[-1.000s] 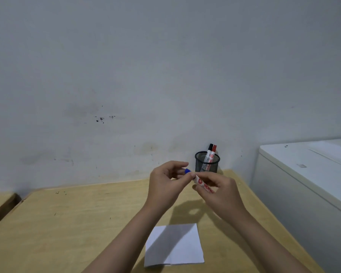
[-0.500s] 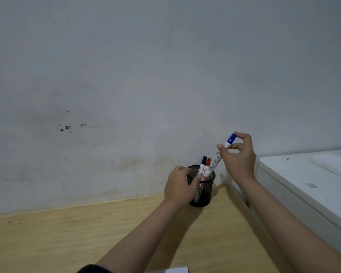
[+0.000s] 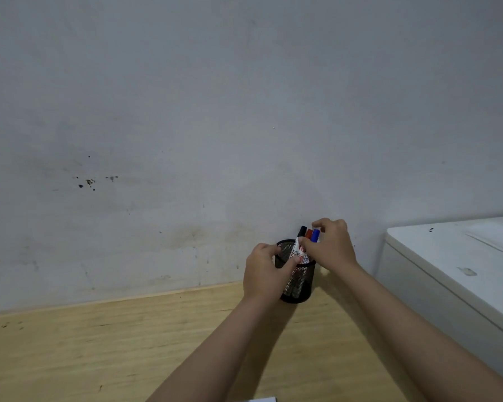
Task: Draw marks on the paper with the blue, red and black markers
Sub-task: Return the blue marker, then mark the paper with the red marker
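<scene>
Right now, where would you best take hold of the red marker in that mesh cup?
Pinch the red marker by its cap from above: it stands upright in the mesh cup, only the top showing, tight between the black marker and blue marker.

both arms reach forward, bare and nearly straight. the left hand (image 3: pixel 266 272) curls its fingers and thumb closed around something round. the right hand (image 3: pixel 330 248) sits a bit higher, its fingertips (image 3: pixel 320 224) pinched together, wrist bent down.
</scene>
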### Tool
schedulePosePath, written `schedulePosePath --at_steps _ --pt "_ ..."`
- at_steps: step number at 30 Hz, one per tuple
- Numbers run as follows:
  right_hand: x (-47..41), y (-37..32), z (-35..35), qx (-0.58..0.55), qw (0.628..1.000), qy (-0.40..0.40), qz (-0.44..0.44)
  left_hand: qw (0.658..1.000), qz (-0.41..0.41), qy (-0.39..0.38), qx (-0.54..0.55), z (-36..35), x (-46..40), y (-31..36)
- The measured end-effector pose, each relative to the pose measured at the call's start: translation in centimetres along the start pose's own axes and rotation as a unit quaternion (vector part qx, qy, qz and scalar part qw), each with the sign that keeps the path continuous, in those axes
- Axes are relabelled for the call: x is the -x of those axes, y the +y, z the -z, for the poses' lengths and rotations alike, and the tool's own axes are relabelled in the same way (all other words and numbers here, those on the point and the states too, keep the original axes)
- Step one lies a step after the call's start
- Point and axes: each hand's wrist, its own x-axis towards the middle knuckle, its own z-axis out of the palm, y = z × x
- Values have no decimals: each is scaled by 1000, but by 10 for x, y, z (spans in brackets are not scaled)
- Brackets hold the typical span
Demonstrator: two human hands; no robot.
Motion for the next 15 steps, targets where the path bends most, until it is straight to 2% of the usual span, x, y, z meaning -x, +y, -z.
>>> schedulePosePath --at_steps 5,10,13,14,15 --pt "2 -11 1 18 999 38 -15 1000 -7 -5 -13 0 1 0" --pt "22 -29 22 -99 995 28 10 999 -10 -37 9 7 5 2" --pt "57 -48 50 -168 983 26 67 992 79 -27 90 23 16 13" --pt "72 -54 59 -182 979 25 89 976 144 -40 157 31 21 21" --pt "87 -59 67 -188 976 23 110 939 225 -76 251 40 25 27"
